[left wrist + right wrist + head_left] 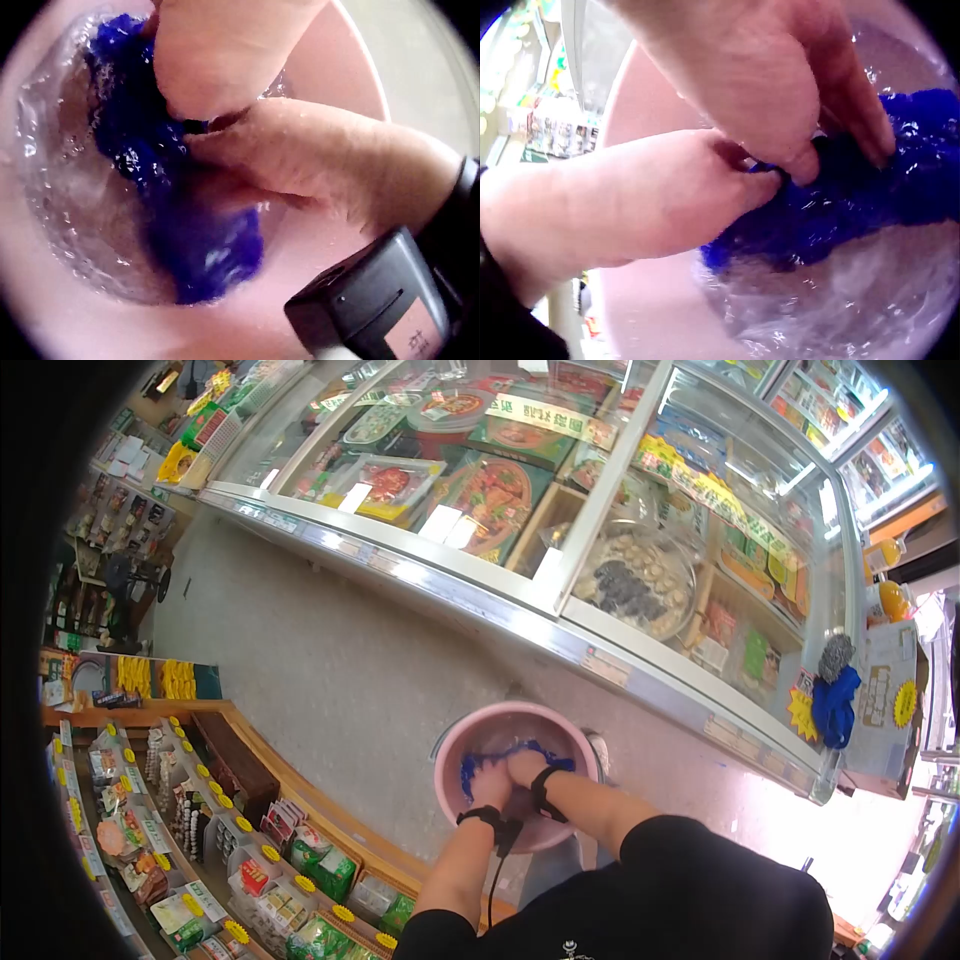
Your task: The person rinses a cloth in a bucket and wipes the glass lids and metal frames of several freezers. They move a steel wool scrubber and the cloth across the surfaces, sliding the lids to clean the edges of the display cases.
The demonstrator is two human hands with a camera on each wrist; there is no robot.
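A wet, blue, fuzzy-textured cloth (840, 217) lies in the water of a round pink bucket (515, 712). Both hands reach down inside the bucket, close together. My left hand (490, 785) grips the cloth at its near edge; in the right wrist view its thumb side shows pressed against the fabric. Beside it my right hand (527, 768) also holds the cloth, with fingers bent down onto it in the right wrist view. Some fingertips are hidden by the cloth and the other hand. Clear water (67, 195) ripples around the fabric. Black straps circle both wrists.
The bucket stands on a grey floor (300, 630). Ahead runs a glass-topped freezer (560, 610) full of packaged food. To the left, shelves (230, 840) of packets curve close by. Another blue cloth (836, 705) and a grey scrubber (836, 657) hang at the freezer's right corner.
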